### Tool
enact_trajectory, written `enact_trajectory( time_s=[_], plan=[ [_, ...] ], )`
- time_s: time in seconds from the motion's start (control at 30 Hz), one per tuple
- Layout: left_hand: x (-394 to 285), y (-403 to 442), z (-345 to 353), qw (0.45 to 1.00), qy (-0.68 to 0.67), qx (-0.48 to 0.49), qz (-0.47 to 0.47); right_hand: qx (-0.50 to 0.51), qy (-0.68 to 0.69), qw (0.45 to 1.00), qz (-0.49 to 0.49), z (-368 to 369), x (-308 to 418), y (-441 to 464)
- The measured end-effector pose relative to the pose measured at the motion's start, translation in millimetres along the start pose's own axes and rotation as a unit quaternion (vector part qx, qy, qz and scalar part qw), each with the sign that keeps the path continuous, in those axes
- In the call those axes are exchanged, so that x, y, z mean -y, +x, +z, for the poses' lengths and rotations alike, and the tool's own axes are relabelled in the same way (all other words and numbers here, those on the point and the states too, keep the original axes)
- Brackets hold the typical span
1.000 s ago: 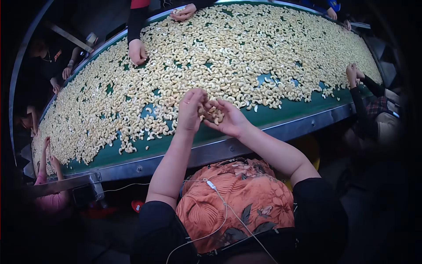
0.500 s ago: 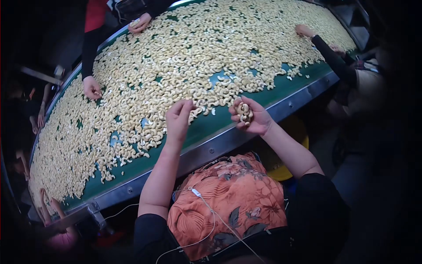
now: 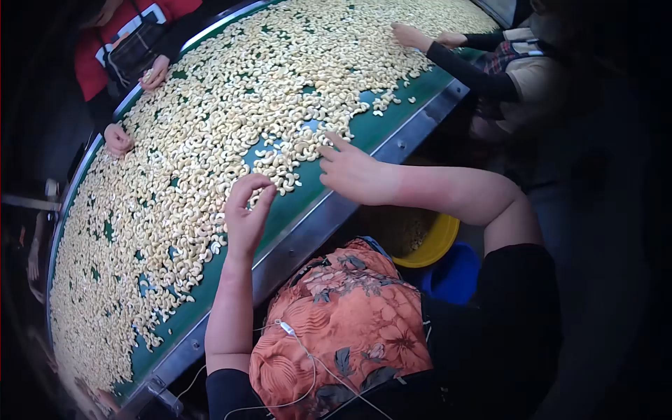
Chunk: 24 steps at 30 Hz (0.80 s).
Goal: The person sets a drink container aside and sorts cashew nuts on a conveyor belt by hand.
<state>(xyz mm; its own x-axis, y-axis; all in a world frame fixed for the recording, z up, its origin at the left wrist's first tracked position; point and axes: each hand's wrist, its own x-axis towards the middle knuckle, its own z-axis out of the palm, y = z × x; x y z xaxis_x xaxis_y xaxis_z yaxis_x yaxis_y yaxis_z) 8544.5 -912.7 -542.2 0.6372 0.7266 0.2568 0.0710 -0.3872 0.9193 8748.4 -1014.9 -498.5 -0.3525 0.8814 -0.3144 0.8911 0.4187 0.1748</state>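
Whole, pale cashew nuts [image 3: 210, 133] lie spread thickly over the green conveyor belt [image 3: 308, 199]. My left hand [image 3: 245, 217] is just above the belt's near side, its fingers curled and the thumb close to the index fingertip. Whether a nut is between them is hidden. To its right, my right hand [image 3: 357, 173] reaches across the belt edge with fingers stretched apart at the border of the cashews. No nuts show in it from this side.
A metal rail [image 3: 294, 245] runs along the near belt edge. Below it stand a yellow tub [image 3: 448, 234] with some contents and a blue container [image 3: 455, 273]. Other people's hands [image 3: 117, 140] work at the far side and another person's hand [image 3: 413, 36] at the upper right.
My right hand, which was palm up holding several cashews, has turned over and moved left; those nuts no longer show. My left hand has shifted left and down. The view has swung right.
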Motion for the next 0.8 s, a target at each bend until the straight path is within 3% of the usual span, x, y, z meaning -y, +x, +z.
enact_trajectory(
  time_s=[0.23, 0.27, 0.3, 0.4, 0.57, 0.8],
  plan=[
    [-66.4, 4.1, 6.2, 0.969, 0.212, 0.041, 0.124, -0.001, -0.242, 0.96, -0.139, -32.0, 19.1, 66.9],
    [-69.6, 3.8, 7.6, 0.964, 0.224, 0.043, 0.138, 0.041, -0.23, 0.963, -0.132, -49.7, 24.6, 68.8],
    [-72.0, 4.7, 9.9, 0.959, 0.235, 0.046, 0.153, -0.148, -0.169, 0.969, -0.099, -5.1, 27.7, 82.4],
    [-85.5, 9.1, 17.7, 0.949, 0.267, 0.081, 0.147, -0.103, -0.154, 0.972, -0.143, -11.1, 26.4, 71.4],
    [-93.0, 20.3, 34.1, 0.948, 0.256, 0.129, 0.138, -0.037, 0.0, 0.975, -0.218, -22.0, 11.3, 50.7],
    [-99.7, 34.1, 61.5, 0.953, 0.25, 0.087, 0.149, 0.07, 0.23, 0.929, -0.28, -28.2, -16.3, 34.3]
  ],
)
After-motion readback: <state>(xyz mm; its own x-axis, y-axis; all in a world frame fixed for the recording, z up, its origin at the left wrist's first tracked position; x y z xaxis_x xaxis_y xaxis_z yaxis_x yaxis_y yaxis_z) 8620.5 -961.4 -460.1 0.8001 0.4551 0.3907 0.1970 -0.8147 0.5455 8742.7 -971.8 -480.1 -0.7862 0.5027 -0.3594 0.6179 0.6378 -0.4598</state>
